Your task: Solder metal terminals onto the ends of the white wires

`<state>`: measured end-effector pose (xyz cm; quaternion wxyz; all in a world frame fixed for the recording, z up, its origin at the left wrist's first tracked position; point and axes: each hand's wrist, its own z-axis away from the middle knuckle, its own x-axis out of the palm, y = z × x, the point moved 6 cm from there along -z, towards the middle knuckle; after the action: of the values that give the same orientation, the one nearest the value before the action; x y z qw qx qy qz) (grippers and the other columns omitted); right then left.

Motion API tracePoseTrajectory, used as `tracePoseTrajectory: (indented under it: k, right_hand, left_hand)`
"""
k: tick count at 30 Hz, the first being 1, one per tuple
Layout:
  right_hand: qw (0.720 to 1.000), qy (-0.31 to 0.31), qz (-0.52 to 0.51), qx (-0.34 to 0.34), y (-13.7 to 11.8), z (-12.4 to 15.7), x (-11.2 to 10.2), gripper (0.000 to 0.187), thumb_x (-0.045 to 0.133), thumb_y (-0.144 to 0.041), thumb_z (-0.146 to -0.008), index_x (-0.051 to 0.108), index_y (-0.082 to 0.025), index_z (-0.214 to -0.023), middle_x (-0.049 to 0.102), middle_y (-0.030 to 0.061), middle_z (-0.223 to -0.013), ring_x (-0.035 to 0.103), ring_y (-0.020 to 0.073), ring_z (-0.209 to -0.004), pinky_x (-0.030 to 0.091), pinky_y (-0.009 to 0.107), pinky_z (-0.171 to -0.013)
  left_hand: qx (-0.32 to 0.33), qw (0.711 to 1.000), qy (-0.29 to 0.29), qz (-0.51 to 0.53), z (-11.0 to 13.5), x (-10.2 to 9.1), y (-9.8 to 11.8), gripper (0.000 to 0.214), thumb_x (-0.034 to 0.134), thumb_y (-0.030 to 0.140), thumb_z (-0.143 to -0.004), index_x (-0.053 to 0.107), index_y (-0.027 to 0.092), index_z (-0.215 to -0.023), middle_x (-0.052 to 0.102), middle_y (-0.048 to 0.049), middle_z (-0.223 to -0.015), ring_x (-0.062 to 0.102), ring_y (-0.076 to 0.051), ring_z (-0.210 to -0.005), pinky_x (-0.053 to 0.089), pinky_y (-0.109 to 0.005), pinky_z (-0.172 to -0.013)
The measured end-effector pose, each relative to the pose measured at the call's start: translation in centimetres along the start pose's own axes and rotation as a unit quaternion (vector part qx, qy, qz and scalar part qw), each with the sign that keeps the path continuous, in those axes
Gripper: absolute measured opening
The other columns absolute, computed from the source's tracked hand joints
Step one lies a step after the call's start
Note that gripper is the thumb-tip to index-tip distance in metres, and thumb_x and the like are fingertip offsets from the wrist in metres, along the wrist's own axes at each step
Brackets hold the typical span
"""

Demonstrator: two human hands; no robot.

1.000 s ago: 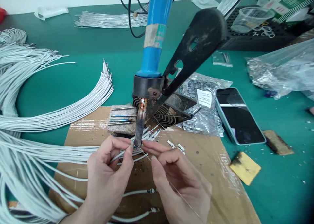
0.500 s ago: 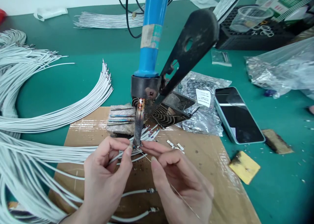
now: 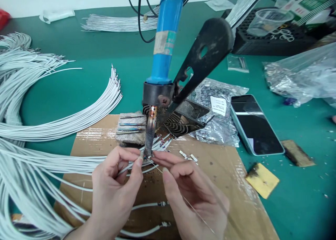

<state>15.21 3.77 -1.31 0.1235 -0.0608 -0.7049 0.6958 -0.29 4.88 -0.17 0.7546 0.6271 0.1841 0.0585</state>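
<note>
A blue soldering iron (image 3: pixel 163 63) hangs tip down in a black stand (image 3: pixel 202 63). Just left of its tip, my left hand (image 3: pixel 117 191) is closed, thumb and forefinger pinching the end of a white cable (image 3: pixel 124 169). From the other side comes my right hand (image 3: pixel 196 194), closed on a thin solder wire (image 3: pixel 197 214) that runs through the fingers up to the tip. Its forefinger reaches close to the tip too. Whatever small part sits at the cable end is mostly hidden by fingers and tip. Two cables with small connectors (image 3: pixel 161 204) lie below.
Bundles of white cables (image 3: pixel 78 122) spread across the left. Cardboard (image 3: pixel 217 184) covers the work spot, with small white connectors (image 3: pixel 193 158) on it. To the right are a phone (image 3: pixel 258 128), a yellow sponge (image 3: pixel 262 180) and a silvery bag (image 3: pixel 223 128). A black crate (image 3: pixel 273 45) stands behind.
The whole view has shifted slightly, so things appear a little further right. Both hands keep their places at the iron's tip, with hardly any visible movement.
</note>
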Motion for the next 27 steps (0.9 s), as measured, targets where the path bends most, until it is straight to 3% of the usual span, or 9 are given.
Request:
tracePoseTrajectory:
  k: [2, 6, 11, 17, 27]
  right_hand:
    - [1.000, -0.001, 0.003, 0.002, 0.04, 0.00, -0.04, 0.023, 0.066, -0.009, -0.092, 0.063, -0.025, -0.076, 0.084, -0.0003, -0.111, 0.081, 0.0145, -0.101, 0.062, 0.020, -0.092]
    - [1.000, -0.002, 0.004, 0.012, 0.19, -0.04, -0.13, 0.022, 0.067, -0.011, -0.093, 0.064, -0.024, -0.075, 0.084, 0.0017, -0.111, 0.081, 0.0156, -0.101, 0.062, 0.022, -0.093]
    - [1.000, 0.001, 0.004, 0.015, 0.36, 0.00, -0.16, 0.022, 0.068, -0.012, -0.092, 0.064, -0.025, -0.076, 0.084, -0.0002, -0.110, 0.080, 0.0144, -0.100, 0.061, 0.022, -0.095]
    - [1.000, 0.003, -0.001, 0.014, 0.33, 0.00, -0.08, 0.021, 0.069, -0.013, -0.093, 0.065, -0.025, -0.076, 0.084, -0.0008, -0.109, 0.080, 0.0143, -0.099, 0.061, 0.023, -0.095]
    - [1.000, 0.000, -0.001, 0.008, 0.32, -0.05, -0.10, 0.021, 0.069, -0.012, -0.093, 0.066, -0.024, -0.075, 0.084, 0.0040, -0.108, 0.080, 0.0170, -0.096, 0.063, 0.026, -0.092]
  left_hand:
    - [0.004, 1.000, -0.010, -0.009, -0.04, 0.10, -0.02, 0.010, 0.075, 0.018, -0.082, 0.070, 0.022, -0.075, 0.079, 0.0012, -0.082, 0.072, -0.009, -0.066, 0.053, -0.011, -0.057]
    - [-0.012, 0.999, 0.030, -0.007, 0.09, -0.24, -0.23, 0.012, 0.073, 0.021, -0.085, 0.068, 0.022, -0.074, 0.077, 0.0019, -0.081, 0.073, -0.010, -0.073, 0.054, -0.011, -0.062]
    - [0.009, 0.999, -0.031, -0.021, -0.17, -0.07, -0.32, 0.011, 0.076, 0.020, -0.084, 0.069, 0.022, -0.075, 0.080, -0.0016, -0.085, 0.072, -0.012, -0.066, 0.050, -0.013, -0.049]
    - [-0.022, 0.999, 0.030, -0.004, 0.15, -0.15, 0.05, 0.012, 0.076, 0.022, -0.081, 0.068, 0.021, -0.072, 0.077, -0.0019, -0.082, 0.073, -0.015, -0.072, 0.050, -0.016, -0.051]
    - [-0.029, 0.999, 0.030, 0.006, 0.18, -0.16, 0.10, 0.011, 0.077, 0.021, -0.079, 0.069, 0.021, -0.071, 0.077, -0.0002, -0.083, 0.068, -0.011, -0.064, 0.050, -0.015, -0.053]
